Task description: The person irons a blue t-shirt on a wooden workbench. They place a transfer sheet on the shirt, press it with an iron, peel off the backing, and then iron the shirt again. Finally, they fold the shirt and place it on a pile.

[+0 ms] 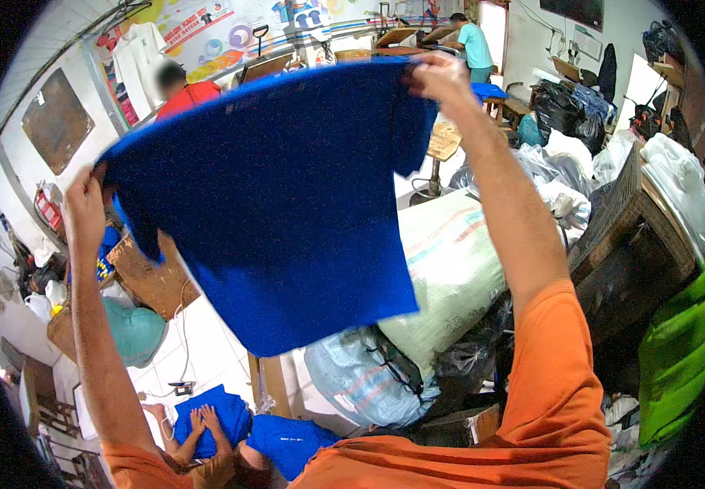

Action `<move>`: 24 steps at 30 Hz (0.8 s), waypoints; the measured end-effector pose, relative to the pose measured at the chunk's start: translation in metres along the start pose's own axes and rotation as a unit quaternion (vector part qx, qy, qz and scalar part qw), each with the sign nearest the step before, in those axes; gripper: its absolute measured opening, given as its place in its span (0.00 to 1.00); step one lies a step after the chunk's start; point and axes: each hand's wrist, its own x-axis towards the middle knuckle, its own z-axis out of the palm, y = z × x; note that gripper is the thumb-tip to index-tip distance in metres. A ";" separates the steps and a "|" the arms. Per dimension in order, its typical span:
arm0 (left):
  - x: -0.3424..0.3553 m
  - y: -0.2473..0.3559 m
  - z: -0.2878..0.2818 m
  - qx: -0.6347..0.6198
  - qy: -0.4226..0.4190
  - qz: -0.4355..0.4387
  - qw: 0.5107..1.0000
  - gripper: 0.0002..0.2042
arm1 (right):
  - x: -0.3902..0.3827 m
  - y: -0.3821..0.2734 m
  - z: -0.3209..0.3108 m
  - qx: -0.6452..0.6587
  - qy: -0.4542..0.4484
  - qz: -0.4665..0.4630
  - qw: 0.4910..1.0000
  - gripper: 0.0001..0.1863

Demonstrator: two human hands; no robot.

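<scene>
A blue T-shirt (279, 187) hangs spread out in the air in front of me, its hem dropping toward the floor. My left hand (85, 205) is closed on one upper corner, near a sleeve. The opposite upper corner, higher and farther right, is pinched in my right hand (443, 80). Short sleeves droop beside both hands, and the cloth hides much of the room behind it. Below the shirt, a co-worker's hands (206, 422) lie flat on a folded blue garment (226, 411).
Large stuffed sacks (442, 277) and a light-blue bundle (360, 379) sit to the right of the shirt. A wooden table (637, 228) and bright green cloth (682, 359) stand farther right. A person in red (189, 99) and one in teal (474, 45) are at the back.
</scene>
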 end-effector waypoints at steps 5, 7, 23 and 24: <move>0.023 0.059 -0.004 -0.331 -0.062 -0.025 0.941 0.12 | 0.050 -0.026 -0.088 0.146 -0.002 -0.098 0.984 0.17; 0.010 0.087 0.003 -0.410 -0.115 -0.017 0.905 0.13 | 0.048 -0.019 -0.125 0.133 0.005 -0.072 0.988 0.17; -0.311 0.311 0.145 -0.247 -0.512 0.172 0.805 0.16 | -0.154 0.355 -0.402 -0.192 0.122 0.284 0.931 0.19; -0.334 0.322 0.147 -0.256 -0.547 0.190 0.774 0.17 | -0.179 0.375 -0.409 -0.250 0.118 0.241 0.930 0.20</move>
